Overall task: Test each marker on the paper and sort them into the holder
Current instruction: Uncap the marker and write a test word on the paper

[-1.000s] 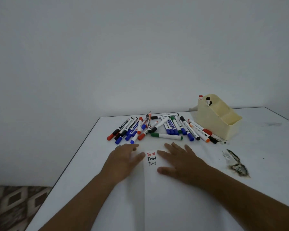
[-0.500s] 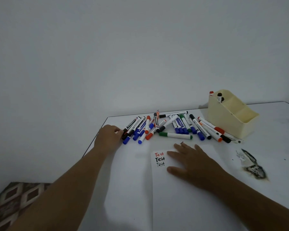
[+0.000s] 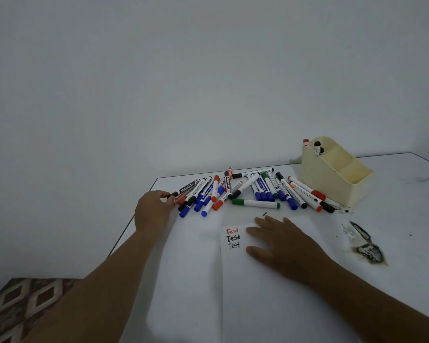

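Landmark: the cream holder (image 3: 332, 174) stands toward the far right of the white table (image 3: 406, 219), and all places below are told from it.
Holder contents: a red-capped marker (image 3: 305, 142) and a black-capped marker (image 3: 317, 146) stand upright in its tallest back compartment; the lower front compartments show only bare walls.
Marker pile (image 3: 245, 191): loose markers with blue, red, black, green and orange caps lie in a fan from just left of the holder outward; the nearest ones touch or nearly touch its base.
Green marker (image 3: 255, 203): lies crosswise at the near edge of the pile, left of the holder.
Paper (image 3: 270, 293): white sheet in front and left of the holder, with "Test" written three times, once in red and twice in black.
Smudged scrap (image 3: 364, 246): a crumpled, ink-stained bit lies in front of the holder, right of the paper.
Left hand (image 3: 154, 211): at the far-left end of the pile, fingers curled, pinching the end of a black-capped dark marker (image 3: 187, 189).
Right hand (image 3: 282, 240): flat on the paper with straight fingers, beside the writing.
Floor: a patterned rug (image 3: 22, 305) shows beyond the table's left edge.
Change: a second ago the left hand lay flat on the paper beside the right; it has since reached to the pile, while the right has stayed put.
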### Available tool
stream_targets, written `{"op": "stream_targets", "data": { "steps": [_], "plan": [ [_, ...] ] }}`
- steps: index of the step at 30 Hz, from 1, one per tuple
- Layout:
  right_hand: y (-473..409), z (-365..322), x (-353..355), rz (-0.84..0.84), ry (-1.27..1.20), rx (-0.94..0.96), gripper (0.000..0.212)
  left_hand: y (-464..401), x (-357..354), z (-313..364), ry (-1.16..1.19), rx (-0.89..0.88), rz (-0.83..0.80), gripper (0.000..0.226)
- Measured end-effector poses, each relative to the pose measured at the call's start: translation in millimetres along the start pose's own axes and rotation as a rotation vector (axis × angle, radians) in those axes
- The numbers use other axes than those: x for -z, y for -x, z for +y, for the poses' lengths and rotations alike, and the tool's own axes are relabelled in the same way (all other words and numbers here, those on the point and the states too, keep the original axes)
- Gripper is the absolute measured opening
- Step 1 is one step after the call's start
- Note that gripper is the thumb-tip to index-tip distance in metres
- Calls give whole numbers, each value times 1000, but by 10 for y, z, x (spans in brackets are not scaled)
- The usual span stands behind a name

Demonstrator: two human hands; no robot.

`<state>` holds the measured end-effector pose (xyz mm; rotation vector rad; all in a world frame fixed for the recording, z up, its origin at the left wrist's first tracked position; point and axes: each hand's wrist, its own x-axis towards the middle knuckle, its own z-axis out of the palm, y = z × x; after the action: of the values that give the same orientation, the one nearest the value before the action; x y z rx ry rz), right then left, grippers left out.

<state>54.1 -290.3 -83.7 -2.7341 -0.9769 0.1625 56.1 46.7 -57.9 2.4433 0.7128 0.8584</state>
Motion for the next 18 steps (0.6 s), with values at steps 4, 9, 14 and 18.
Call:
{"op": "stream_targets", "data": {
  "steps": [4,9,14,18],
  "plan": [
    [64,-38,41,40,-49,-29,57,179,150,42,81,-49,73,18],
    [66,-47,49,68,-83,-41,54,494,333,243,244,-117,40,10],
    [76,-56,50,72,-94,-47,52,915,445,529,459,-131,-102,10],
    [53,-47,62,112,-114,-49,49,1217,498,748,586,-125,-184,10]
  ]
}}
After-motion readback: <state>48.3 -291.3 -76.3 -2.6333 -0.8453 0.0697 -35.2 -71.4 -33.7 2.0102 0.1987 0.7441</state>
